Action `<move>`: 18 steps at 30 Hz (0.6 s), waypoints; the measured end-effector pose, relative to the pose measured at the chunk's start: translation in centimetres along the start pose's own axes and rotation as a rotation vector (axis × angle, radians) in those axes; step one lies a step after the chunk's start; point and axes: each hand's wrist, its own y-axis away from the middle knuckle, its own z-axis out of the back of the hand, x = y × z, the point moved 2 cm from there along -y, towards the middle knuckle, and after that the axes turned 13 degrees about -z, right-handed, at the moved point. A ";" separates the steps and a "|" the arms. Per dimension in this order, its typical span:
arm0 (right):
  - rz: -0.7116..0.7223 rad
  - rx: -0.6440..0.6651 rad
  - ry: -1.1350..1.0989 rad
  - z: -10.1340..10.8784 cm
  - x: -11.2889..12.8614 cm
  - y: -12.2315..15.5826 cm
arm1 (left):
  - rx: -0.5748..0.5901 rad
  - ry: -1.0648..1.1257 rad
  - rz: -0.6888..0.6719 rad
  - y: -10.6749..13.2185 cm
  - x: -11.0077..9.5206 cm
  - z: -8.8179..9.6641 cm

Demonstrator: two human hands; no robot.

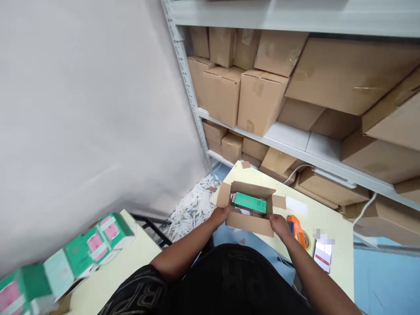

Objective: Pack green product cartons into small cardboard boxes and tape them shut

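A small open cardboard box [250, 223] sits at the near edge of a pale yellow table [341, 258]. A green packet [250, 203] lies inside it on top of other contents. My left hand [219, 216] grips the box's left side near a raised flap. My right hand [278, 224] holds the box's right front corner. Both hands have their fingers curled on the cardboard.
An orange tape dispenser [298, 231] and a white label pad [323, 253] lie right of the box. Green and pink cartons [78, 253] are stacked on a table at the lower left. Metal shelves [295, 140] full of brown boxes stand behind. Paper scraps [192, 210] litter the floor.
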 end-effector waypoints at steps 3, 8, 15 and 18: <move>0.097 0.035 0.042 -0.3 0.0 0.8 | -0.066 0.026 -0.112 4.0 1.0 0.9; 0.313 0.066 0.146 -2.3 3.9 2.6 | -0.212 0.198 -0.226 11.2 3.4 4.0; 0.587 0.163 0.292 -8.8 12.8 7.7 | -0.500 0.329 -0.192 22.6 8.8 9.6; 0.647 0.232 0.342 -13.5 16.2 11.1 | -0.576 0.291 -0.282 28.3 11.9 13.1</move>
